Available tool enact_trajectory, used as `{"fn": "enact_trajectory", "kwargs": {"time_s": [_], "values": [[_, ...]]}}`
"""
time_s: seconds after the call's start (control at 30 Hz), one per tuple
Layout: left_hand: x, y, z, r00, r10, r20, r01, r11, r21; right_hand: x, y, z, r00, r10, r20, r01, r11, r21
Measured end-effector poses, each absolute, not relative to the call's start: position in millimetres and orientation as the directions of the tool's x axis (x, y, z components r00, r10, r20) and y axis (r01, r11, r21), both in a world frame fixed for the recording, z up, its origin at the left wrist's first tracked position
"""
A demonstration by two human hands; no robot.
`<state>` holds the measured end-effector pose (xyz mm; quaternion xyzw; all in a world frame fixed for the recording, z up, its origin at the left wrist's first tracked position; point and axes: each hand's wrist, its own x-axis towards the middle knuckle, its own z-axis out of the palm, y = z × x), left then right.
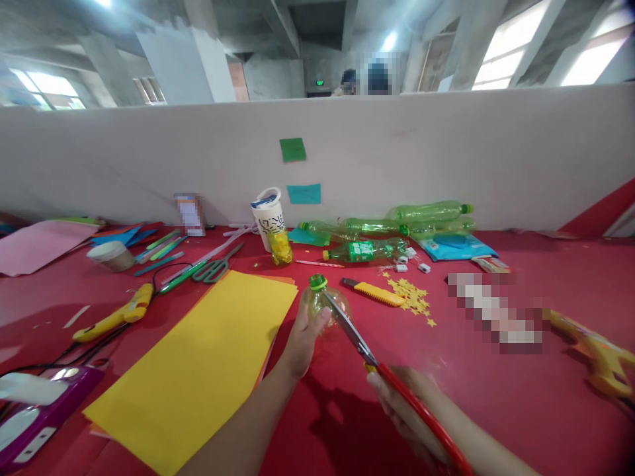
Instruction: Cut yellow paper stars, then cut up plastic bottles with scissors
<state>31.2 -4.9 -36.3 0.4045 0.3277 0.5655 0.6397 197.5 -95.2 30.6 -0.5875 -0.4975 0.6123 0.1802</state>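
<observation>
My left hand (303, 334) grips the side of a cut-off green bottle top (318, 283), its thumb on the clear plastic and its capped neck upward. Red-handled scissors (358, 344) are in my right hand (404, 396), fingers wrapped round the handles. Their blades point up and left, with the tips against the shoulder of the bottle top just below the neck. Whether the blades cut into the plastic I cannot tell. Close beyond lie a yellow utility knife (380, 293) and a scatter of small yellow stars (413, 297).
Yellow paper sheets (198, 363) lie left of my arm. Several green bottles (364, 251) rest along the white partition (377, 152), near a paper cup (269, 221). Glue guns (119, 314) lie at both sides. Green scissors (217, 266) and a purple power strip (54, 410) are on the left.
</observation>
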Motion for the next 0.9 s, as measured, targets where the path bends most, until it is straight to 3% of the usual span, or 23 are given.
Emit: {"fn": "enact_trajectory", "kwargs": {"time_s": [0.17,0.33,0.47,0.57,0.73,0.9], "values": [[32,-4,-34,0.134,0.991,0.01,-0.468,0.055,0.882,203,-95,9,-0.249,0.802,-0.543,0.339,-0.453,-0.824],[26,5,-25,0.151,0.988,-0.019,-0.66,0.115,0.742,208,-100,-7,-0.305,0.787,-0.536,0.331,-0.441,-0.835],[16,12,-19,0.178,0.981,-0.074,-0.745,0.184,0.641,213,-99,0,-0.225,0.849,-0.479,0.452,-0.344,-0.823],[12,15,-17,0.174,0.979,-0.102,-0.781,0.2,0.592,220,-95,11,-0.242,0.884,-0.401,0.608,-0.184,-0.772],[14,15,-17,0.126,0.984,-0.123,-0.783,0.175,0.596,224,-94,20,-0.294,0.866,-0.404,0.749,-0.054,-0.66],[18,13,-19,0.127,0.984,-0.128,-0.765,0.179,0.619,220,-95,13,-0.313,0.865,-0.392,0.695,-0.072,-0.715]]}}
